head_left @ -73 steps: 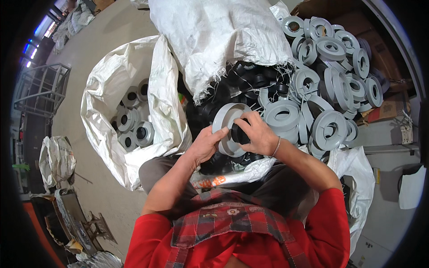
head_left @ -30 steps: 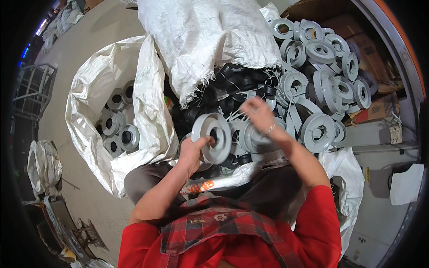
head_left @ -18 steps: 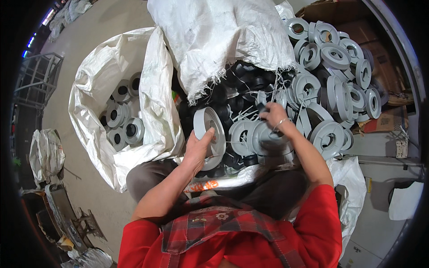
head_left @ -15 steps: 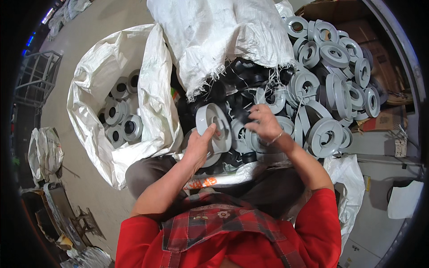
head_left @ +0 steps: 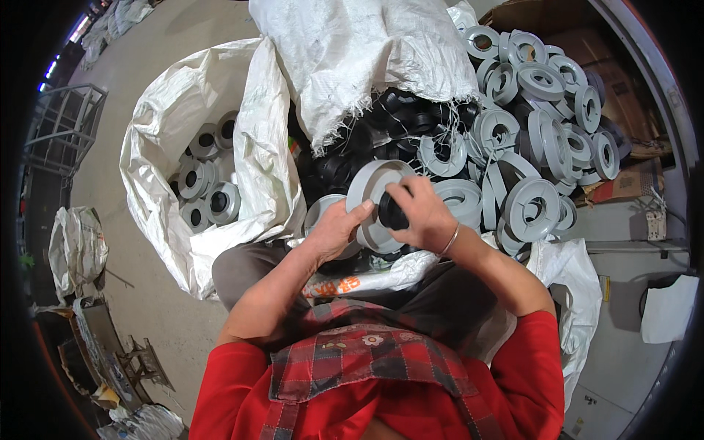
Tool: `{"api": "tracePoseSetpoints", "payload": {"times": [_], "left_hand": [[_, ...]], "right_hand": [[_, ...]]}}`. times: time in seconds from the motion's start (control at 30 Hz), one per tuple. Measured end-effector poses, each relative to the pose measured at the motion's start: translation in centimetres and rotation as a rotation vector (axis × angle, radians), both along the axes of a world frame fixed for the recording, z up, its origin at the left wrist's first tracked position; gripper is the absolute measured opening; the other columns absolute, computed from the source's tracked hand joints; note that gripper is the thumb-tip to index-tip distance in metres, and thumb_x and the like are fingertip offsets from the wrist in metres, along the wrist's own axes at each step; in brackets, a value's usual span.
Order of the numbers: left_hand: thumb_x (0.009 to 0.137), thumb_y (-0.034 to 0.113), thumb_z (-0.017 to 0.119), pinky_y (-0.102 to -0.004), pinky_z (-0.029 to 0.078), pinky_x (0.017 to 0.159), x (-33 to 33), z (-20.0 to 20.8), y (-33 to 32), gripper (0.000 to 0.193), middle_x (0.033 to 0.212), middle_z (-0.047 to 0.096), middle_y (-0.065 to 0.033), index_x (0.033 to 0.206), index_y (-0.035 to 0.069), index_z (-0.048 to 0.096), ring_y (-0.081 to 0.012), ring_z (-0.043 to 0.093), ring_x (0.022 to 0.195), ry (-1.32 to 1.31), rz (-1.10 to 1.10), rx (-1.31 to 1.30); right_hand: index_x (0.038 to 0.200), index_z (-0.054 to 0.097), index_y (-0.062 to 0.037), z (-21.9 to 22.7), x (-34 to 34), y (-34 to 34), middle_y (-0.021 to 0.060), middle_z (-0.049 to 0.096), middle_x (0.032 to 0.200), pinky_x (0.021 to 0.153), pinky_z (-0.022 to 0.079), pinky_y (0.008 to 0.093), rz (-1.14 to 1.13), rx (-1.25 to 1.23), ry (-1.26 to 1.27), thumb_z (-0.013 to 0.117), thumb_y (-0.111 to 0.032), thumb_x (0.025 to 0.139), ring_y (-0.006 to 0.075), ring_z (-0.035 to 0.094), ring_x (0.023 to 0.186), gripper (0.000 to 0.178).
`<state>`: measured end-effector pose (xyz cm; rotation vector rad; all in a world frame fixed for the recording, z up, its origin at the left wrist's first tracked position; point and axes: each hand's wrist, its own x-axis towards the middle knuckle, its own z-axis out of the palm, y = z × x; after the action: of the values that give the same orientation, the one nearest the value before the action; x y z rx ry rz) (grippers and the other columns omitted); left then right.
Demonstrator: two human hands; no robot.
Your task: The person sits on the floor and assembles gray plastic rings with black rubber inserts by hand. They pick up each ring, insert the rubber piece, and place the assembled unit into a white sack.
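Holding the grey ring (head_left: 375, 180) by its rim above the black pile (head_left: 339, 167), the left hand (head_left: 334, 232) is curled firmly; half-curled right hand (head_left: 427, 218) pinches the black ring (head_left: 391, 213) at its middle—probably light, stiff plastic, rubbery insert, rims safest

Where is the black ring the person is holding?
In the head view, the black ring is near the middle, in the right hand, at the grey ring held by the left hand.
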<state>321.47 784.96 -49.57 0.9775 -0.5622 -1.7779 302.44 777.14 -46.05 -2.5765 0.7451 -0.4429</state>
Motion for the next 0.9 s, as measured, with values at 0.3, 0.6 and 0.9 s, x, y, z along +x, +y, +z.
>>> {"api": "tracePoseSetpoints", "payload": {"times": [0.3,0.6,0.9], "left_hand": [[0.091,0.027,0.059,-0.0271,0.047,0.068,-0.9,-0.9,1.5,0.036,0.097,0.058,-0.0036,0.115,0.001,0.052,-0.0101,0.054,0.08,-0.171,0.037,-0.106],[0.082,0.019,0.068,-0.0388,0.036,0.1,-0.3,0.8,2.0,0.068,0.129,0.047,-0.0206,0.135,-0.005,0.033,-0.0251,0.046,0.121,-0.729,-0.019,-0.434],[0.073,0.026,0.074,-0.0469,0.038,0.099,1.3,-2.4,0.9,0.061,0.121,0.054,-0.023,0.121,-0.006,0.051,-0.0411,0.05,0.114,-1.363,0.025,-0.492]], "right_hand": [[0.112,0.052,0.0059,0.2,0.8,1.0,0.0188,0.064,0.092,0.07,0.052,0.0313,-0.34,0.974,-0.38,0.073,-0.037,0.077,0.0224,0.064,0.079,0.06],[0.107,0.055,0.0076,-4.1,-0.5,-0.8,0.0244,0.063,0.083,0.063,0.052,0.0431,-0.407,1.321,-0.11,0.06,-0.061,0.078,0.0335,0.065,0.073,0.074],[0.086,0.064,-0.0039,-7.3,-7.4,-6.1,0.0165,0.064,0.087,0.089,0.039,0.0467,-0.159,0.217,0.884,0.07,-0.052,0.067,0.032,0.06,0.092,0.052]]}}
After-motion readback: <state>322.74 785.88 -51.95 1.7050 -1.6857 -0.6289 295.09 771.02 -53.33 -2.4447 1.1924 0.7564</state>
